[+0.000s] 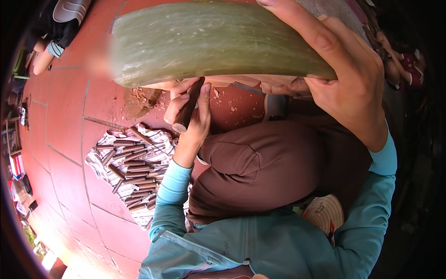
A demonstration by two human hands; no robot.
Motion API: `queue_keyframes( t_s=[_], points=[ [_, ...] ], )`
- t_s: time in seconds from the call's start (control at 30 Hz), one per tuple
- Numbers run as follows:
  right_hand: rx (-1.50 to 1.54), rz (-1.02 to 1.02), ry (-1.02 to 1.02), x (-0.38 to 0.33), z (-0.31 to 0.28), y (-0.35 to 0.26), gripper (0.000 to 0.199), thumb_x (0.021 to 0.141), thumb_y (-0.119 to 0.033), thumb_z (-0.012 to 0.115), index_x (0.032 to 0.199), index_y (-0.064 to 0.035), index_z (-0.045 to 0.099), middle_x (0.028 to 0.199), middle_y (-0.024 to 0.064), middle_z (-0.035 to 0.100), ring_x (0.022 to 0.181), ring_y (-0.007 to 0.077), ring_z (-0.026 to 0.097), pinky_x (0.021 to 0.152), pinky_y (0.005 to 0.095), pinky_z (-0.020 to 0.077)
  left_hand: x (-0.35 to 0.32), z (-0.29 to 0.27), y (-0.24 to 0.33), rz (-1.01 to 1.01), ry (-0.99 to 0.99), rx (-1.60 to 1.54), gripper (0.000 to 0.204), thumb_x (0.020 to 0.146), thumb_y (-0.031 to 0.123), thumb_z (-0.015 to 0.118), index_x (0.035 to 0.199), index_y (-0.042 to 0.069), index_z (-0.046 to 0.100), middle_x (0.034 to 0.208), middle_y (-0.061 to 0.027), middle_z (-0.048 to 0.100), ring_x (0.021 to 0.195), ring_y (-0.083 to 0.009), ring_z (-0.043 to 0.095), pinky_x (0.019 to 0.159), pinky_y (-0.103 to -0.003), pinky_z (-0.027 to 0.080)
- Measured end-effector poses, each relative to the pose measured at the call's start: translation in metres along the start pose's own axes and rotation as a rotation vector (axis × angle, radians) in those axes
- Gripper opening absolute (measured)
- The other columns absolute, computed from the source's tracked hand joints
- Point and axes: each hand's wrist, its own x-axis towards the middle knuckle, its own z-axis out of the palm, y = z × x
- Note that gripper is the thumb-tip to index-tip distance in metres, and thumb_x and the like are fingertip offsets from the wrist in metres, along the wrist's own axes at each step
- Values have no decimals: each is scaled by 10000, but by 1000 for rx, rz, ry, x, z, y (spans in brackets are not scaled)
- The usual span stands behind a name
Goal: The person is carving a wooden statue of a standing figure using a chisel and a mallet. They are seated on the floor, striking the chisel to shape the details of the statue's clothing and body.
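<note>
A large, curved, long piece (218, 44) with a smooth, streaky green face fills the top of the view. Pale, rough-cut wood shows along its lower edge. My right hand (346, 69) grips its right end, the index finger stretched across the green face. Below its left part, my left hand (195, 104) is closed around the dark round wooden handle of a carving chisel (188, 109). The chisel's far end is hidden behind the green piece. On a striped cloth (100, 160) near my left forearm lie several more wooden-handled carving chisels (139, 169).
Wood shavings (139, 95) lie heaped and scattered on the red tiled floor (67, 121) beyond my left hand. My bent legs in brown trousers (265, 158) take up the middle. One person (58, 35) is at the upper left, another (409, 65) at the far right.
</note>
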Motion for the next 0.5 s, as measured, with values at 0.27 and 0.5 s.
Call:
queue_keyframes(
  t_s=[0.27,0.5],
  points=[
    [-28,-53,-105,-3,-8,11,601,650,0,679,1234,-126,618,809,48,595,614,201,507,597,311,415,11,10,5,117,-87,-225,349,790,-29,710,906,33,387,926,-221,602,835,-342,650,782,-443,564],
    [124,121,2,-50,3,49,612,636,29,727,1220,-21,550,1032,146,638,869,303,631,772,343,514,60,38,8,629,-620,52,334,711,214,706,1028,155,620,663,10,420,551,-128,515,443,-264,447]
  ],
)
